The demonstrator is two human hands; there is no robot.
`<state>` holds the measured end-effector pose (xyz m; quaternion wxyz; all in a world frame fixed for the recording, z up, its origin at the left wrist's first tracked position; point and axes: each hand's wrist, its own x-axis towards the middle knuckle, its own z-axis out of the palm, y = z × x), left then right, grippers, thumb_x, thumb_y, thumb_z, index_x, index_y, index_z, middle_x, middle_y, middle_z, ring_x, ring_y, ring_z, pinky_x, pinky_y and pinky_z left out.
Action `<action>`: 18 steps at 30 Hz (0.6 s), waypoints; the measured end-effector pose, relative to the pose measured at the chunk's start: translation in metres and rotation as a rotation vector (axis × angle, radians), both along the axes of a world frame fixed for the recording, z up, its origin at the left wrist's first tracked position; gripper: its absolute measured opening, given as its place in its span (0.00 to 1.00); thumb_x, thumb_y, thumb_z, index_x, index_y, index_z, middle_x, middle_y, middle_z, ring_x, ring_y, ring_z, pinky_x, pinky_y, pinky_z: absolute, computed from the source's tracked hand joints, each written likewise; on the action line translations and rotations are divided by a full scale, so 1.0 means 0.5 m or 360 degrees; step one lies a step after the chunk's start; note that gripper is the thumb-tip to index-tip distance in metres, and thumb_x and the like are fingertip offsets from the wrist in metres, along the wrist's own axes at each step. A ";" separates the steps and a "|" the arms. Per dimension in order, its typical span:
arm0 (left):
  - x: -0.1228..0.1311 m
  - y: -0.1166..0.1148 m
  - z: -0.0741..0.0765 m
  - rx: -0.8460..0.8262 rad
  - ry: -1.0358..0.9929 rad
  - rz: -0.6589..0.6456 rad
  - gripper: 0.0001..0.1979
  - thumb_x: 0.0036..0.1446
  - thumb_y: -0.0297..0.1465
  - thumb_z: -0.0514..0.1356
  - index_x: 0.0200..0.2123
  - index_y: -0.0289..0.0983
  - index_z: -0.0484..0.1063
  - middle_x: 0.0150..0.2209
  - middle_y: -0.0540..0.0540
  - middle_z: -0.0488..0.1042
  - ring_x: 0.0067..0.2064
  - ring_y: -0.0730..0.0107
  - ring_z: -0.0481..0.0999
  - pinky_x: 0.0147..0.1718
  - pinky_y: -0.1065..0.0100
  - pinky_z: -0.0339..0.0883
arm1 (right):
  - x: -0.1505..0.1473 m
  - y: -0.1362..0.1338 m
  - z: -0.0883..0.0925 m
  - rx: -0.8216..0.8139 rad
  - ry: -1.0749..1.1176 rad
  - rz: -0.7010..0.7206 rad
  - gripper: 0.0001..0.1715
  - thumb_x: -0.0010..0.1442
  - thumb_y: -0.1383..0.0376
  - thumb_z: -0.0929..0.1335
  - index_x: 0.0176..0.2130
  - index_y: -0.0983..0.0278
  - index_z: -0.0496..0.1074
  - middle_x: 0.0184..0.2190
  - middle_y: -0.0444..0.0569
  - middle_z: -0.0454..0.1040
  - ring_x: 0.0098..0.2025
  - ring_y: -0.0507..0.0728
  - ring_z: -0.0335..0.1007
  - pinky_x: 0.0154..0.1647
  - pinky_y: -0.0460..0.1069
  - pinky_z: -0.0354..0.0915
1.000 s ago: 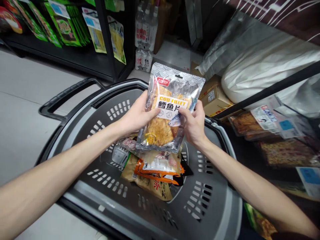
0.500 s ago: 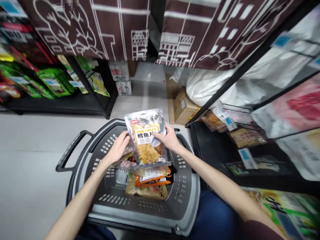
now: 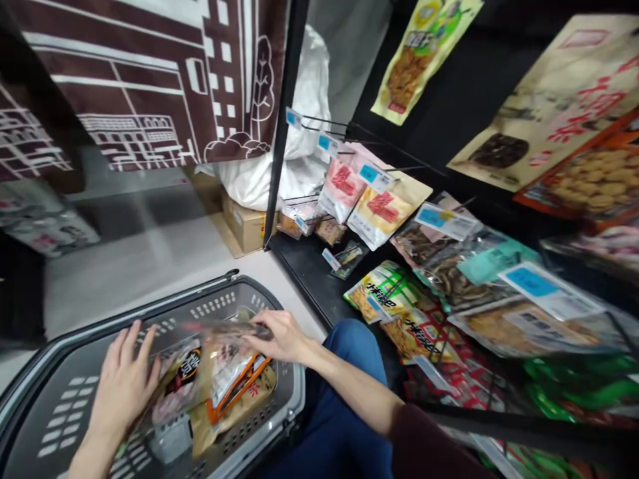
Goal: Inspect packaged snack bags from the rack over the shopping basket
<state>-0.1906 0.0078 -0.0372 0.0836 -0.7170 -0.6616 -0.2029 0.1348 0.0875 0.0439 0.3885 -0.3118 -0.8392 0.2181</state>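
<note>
My right hand (image 3: 282,336) is closed, thumb and fingers pinching the edge of a clear, blurred snack packet (image 3: 219,339) low in the basket. The packet is tilted, so its printed front cannot be read. My left hand (image 3: 124,372) hangs over the left part of the basket with its fingers spread, holding nothing. The grey basket (image 3: 294,392) stands on the floor. Inside lie an orange-edged packet (image 3: 234,392), a brown paper bag (image 3: 202,436), a packet with a black label (image 3: 187,372) and a grey box-like pack (image 3: 171,439).
On my right, black shelving (image 3: 309,286) carries hanging snack packets and blue-and-white price tags (image 3: 544,286). A cardboard box (image 3: 244,223) and white plastic sacks (image 3: 252,179) sit behind the shelf post. A brown printed curtain (image 3: 150,80) hangs ahead. My knee (image 3: 354,346) is beside the basket.
My view has swung right towards the shelves. The cod fillet packet, held upright in front of me before, no longer shows its front. My left hand has spread its fingers.
</note>
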 end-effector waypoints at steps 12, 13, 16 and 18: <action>0.027 -0.001 0.051 0.0090 -0.0086 -0.0036 0.37 0.65 0.35 0.48 0.73 0.46 0.35 0.75 0.43 0.36 0.74 0.49 0.39 0.71 0.43 0.39 | 0.005 -0.017 0.040 0.0177 0.0060 0.0050 0.09 0.67 0.68 0.63 0.45 0.63 0.71 0.46 0.50 0.81 0.49 0.52 0.77 0.53 0.49 0.71; 0.027 -0.001 0.053 0.0093 -0.0098 -0.0029 0.37 0.65 0.35 0.49 0.73 0.46 0.36 0.74 0.43 0.37 0.74 0.49 0.40 0.70 0.43 0.40 | 0.010 -0.017 0.039 0.0120 0.0112 -0.0005 0.09 0.67 0.67 0.64 0.46 0.63 0.71 0.45 0.50 0.81 0.48 0.53 0.78 0.53 0.49 0.71; 0.028 -0.003 0.050 0.0103 -0.0135 -0.0005 0.37 0.64 0.36 0.50 0.73 0.46 0.38 0.74 0.43 0.37 0.74 0.46 0.40 0.69 0.41 0.41 | 0.035 -0.006 0.051 -0.0073 0.0442 -0.0336 0.14 0.62 0.61 0.70 0.47 0.62 0.69 0.42 0.50 0.81 0.41 0.54 0.78 0.46 0.49 0.74; 0.029 -0.004 0.042 0.0148 -0.0156 -0.0010 0.37 0.63 0.36 0.51 0.72 0.49 0.38 0.74 0.43 0.37 0.74 0.45 0.41 0.68 0.40 0.43 | 0.065 0.008 0.077 -0.0159 0.0776 -0.0611 0.20 0.58 0.58 0.73 0.47 0.61 0.68 0.40 0.48 0.80 0.38 0.54 0.77 0.42 0.49 0.74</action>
